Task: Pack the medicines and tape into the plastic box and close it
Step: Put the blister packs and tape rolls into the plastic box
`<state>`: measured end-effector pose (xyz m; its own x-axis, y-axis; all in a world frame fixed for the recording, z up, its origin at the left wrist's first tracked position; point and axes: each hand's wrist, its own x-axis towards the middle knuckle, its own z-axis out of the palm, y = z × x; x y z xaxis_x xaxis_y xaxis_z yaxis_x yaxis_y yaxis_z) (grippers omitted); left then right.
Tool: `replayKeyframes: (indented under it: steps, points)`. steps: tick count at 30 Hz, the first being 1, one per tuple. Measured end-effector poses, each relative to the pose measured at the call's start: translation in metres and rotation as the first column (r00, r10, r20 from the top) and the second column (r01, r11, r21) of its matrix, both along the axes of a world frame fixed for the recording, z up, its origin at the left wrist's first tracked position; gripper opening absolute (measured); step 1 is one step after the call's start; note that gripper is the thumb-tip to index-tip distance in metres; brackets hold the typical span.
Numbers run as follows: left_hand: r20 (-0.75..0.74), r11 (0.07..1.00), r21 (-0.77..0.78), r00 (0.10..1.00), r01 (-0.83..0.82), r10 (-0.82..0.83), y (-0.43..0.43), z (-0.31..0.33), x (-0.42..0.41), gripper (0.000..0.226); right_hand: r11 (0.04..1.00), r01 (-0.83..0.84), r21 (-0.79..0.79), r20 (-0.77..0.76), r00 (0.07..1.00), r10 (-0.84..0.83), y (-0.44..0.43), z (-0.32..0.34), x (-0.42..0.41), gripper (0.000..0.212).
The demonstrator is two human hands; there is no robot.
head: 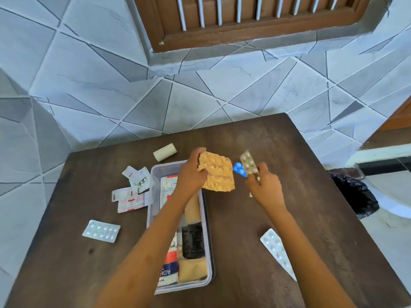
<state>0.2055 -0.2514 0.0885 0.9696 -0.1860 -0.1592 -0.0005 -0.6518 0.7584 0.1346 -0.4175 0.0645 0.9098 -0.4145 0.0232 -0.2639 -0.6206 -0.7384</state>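
A gold foil strip (pixel 216 174) is gripped by the left hand (pixel 191 174); a pill strip (pixel 249 162) is pinched by the right hand (pixel 264 187), at 12 o'clock of the box (pixel 153 196).

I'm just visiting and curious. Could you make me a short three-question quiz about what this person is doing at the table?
1. True or false: the left hand holds a gold foil strip.
2. What does the right hand hold? A) a roll B) a silver pill strip C) nothing
3. Where does the white roll lie?

Key: 1 true. 2 B, silver pill strip. 3 On the table, beyond the open plastic box.
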Motion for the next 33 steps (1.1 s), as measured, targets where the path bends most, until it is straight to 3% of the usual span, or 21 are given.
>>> replayKeyframes:
  steps: [3, 6, 8, 10, 14, 16, 19, 21, 25, 28, 31, 33]
  points:
    - [0.075, 0.98, -0.084, 0.98, -0.18, 0.186, 0.059, 0.026, -0.004, 0.03, 0.975, -0.073, 0.21, 0.036, 0.997, 0.067, 0.053, 0.016, 0.011, 0.021]
    - [0.062, 0.947, -0.094, 0.948, -0.306, 0.312, 0.107, 0.03, -0.014, 0.029, 0.959, -0.212, 0.188, -0.03, 0.975, 0.221, 0.098, 0.014, 0.024, 0.029]
    - [0.037, 0.936, -0.066, 0.937, -0.345, 0.348, 0.125, 0.02, -0.024, 0.031, 0.957, -0.234, 0.173, -0.095, 0.963, 0.253, 0.118, 0.01, 0.026, 0.021]
    - [-0.022, 0.928, -0.113, 0.935, -0.355, 0.355, 0.13, 0.006, -0.035, 0.033, 0.964, -0.232, 0.129, -0.141, 0.958, 0.249, 0.127, 0.007, 0.025, 0.03]
    - [-0.096, 0.977, -0.064, 0.975, -0.206, 0.199, 0.113, -0.018, -0.049, 0.049, 0.967, -0.254, 0.015, -0.183, 0.95, 0.252, 0.139, 0.007, 0.021, 0.046]
    - [-0.114, 0.992, -0.061, 0.988, -0.113, 0.106, 0.105, -0.029, -0.049, 0.053, 0.969, -0.246, 0.008, -0.206, 0.948, 0.242, 0.141, 0.008, 0.018, 0.039]
    - [-0.15, 0.991, 0.13, 0.989, 0.028, -0.009, 0.102, -0.047, -0.042, 0.05, 0.954, -0.296, -0.036, -0.264, 0.924, 0.277, 0.145, 0.01, 0.007, 0.029]
    - [-0.173, 0.934, 0.335, 0.983, 0.122, -0.067, 0.099, -0.051, -0.039, 0.036, 0.926, -0.373, -0.055, -0.299, 0.891, 0.341, 0.148, 0.012, -0.001, 0.03]
    - [-0.077, 0.715, 0.669, 0.975, 0.204, -0.206, 0.094, -0.043, -0.037, 0.024, 0.879, -0.47, -0.076, -0.384, 0.828, 0.41, 0.149, 0.018, -0.008, 0.03]
    - [0.041, 0.71, 0.671, 0.946, 0.213, -0.322, 0.096, -0.044, -0.023, 0.039, 0.891, -0.45, -0.058, -0.404, 0.827, 0.392, 0.145, 0.024, -0.009, 0.036]
    - [-0.173, 0.679, 0.56, 0.868, 0.475, -0.465, 0.1, -0.054, -0.01, 0.066, 0.889, -0.452, -0.072, -0.423, 0.821, 0.383, 0.145, 0.026, -0.013, 0.035]
    - [-0.248, 0.649, 0.562, 0.852, 0.514, -0.46, 0.1, -0.06, -0.006, 0.072, 0.896, -0.437, -0.08, -0.424, 0.829, 0.366, 0.145, 0.023, -0.017, 0.035]
